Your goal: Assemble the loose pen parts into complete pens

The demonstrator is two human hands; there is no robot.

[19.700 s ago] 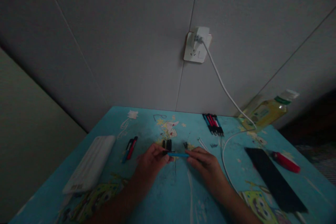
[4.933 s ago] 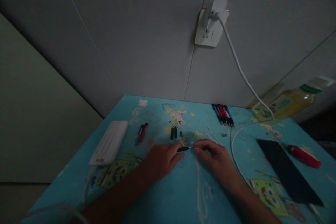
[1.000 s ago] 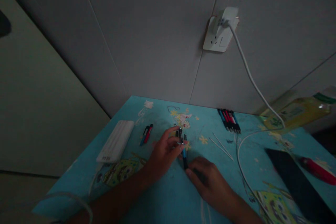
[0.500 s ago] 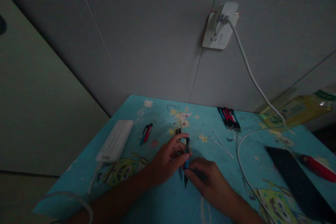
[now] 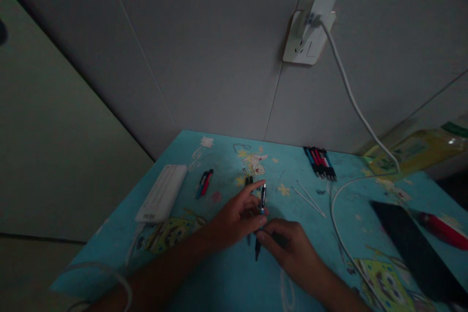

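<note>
Above the middle of the table, both my hands are closed on one slim pen (image 5: 263, 197) with a black and blue barrel. My left hand (image 5: 236, 217) holds its upper part between thumb and fingers, the index finger stretched toward the top end. Lower down, my right hand (image 5: 288, 243) pinches it near the dark tip, which points down toward me. Just beyond my left hand lie small black pieces (image 5: 249, 181), partly hidden by it. To the left lie a short blue-and-black pen part (image 5: 201, 185) and a red one (image 5: 207, 182), side by side.
A row of several pens (image 5: 320, 163) lies at the back right, near two white sticks (image 5: 309, 199). A white power bank (image 5: 163, 194) is at left. On the right are a white cable (image 5: 333, 209), a dark flat strip (image 5: 413, 248), a red object (image 5: 444, 230) and a yellow bottle (image 5: 417, 151).
The pen has tilted slightly, its top leaning right and its tip shifting left. My hands keep their hold, and the whole view has shifted a little.
</note>
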